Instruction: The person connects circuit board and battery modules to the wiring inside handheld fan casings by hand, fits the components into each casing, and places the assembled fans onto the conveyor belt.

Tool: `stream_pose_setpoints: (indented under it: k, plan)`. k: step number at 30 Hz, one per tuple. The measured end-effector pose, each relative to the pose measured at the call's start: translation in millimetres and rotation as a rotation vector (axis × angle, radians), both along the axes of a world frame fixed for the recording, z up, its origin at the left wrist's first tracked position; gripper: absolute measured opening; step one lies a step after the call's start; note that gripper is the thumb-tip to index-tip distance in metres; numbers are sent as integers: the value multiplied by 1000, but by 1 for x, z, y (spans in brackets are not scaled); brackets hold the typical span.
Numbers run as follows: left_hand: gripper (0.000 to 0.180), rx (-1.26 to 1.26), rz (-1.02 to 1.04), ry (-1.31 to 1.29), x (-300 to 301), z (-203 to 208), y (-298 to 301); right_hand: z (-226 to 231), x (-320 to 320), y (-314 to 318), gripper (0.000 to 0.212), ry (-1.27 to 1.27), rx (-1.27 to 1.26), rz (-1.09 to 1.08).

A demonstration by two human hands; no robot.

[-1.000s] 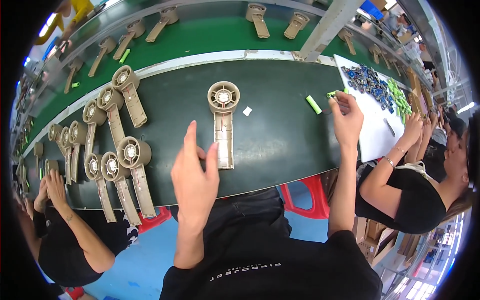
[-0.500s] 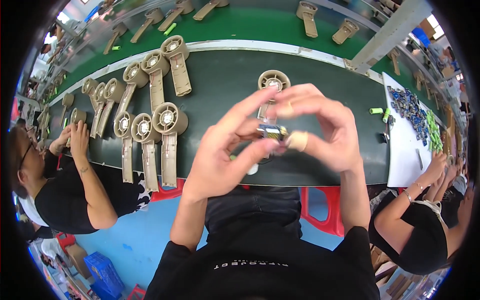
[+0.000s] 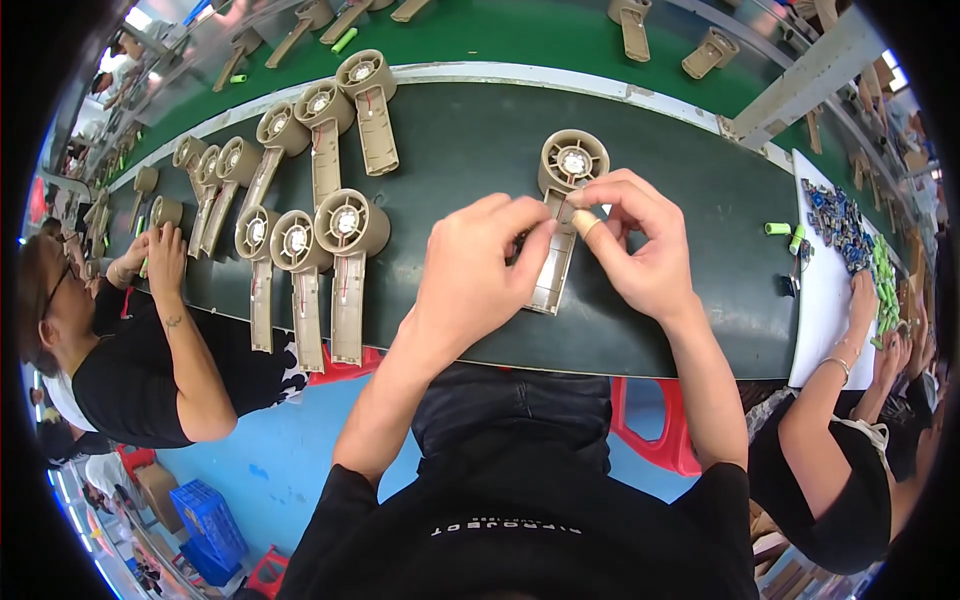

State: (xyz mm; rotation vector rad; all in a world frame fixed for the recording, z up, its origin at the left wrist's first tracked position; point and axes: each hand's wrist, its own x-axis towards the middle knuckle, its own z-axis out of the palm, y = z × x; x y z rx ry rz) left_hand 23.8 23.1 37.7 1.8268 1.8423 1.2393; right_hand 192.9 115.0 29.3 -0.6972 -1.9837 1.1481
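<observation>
In front of me a beige handheld fan housing (image 3: 575,160) lies on the dark green work surface, its round head away from me and its open handle (image 3: 546,292) toward me. My left hand (image 3: 480,262) is closed over the left side of the handle; its curled fingers hide whatever they grip. From the right, my right hand (image 3: 645,245) brings a thumb wearing a tan finger cover and a bent forefinger together where the handle joins the head. Anything small between those fingertips is hidden.
Several similar fan housings (image 3: 350,225) stand in rows at the left. A white board (image 3: 815,340) at the right carries blue circuit boards (image 3: 840,225) and green battery cells (image 3: 884,285). Loose green cells (image 3: 777,229) lie beside it. Co-workers sit on both sides; a metal post (image 3: 800,85) rises at far right.
My hands have come down from holding up a small blue circuit board to the fan's handle. The board no longer shows. The whole view has shifted slightly.
</observation>
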Motion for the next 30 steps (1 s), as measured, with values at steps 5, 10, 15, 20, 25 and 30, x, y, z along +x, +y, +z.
stream_pose_setpoints:
  k: [5,10,15,20,25,30]
  plan:
    - [14,-271,84,-385,-6,2,11,-6,-9,-8,21,-49,204,-21]
    - [22,-525,-36,-894,-14,6,16,-14,-14,-3,20,-78,566,-119]
    - [22,-339,-91,-916,-7,0,5,-15,-13,-3,19,-132,739,-205]
    - [26,21,0,-527,1,-21,-5,-10,-17,-9,17,-137,612,-211]
    - [26,109,39,-334,7,-25,-6,-16,-18,-9,15,-81,605,-196]
    - [27,185,20,-225,6,-26,-6,-15,-19,-11,14,-99,611,-201]
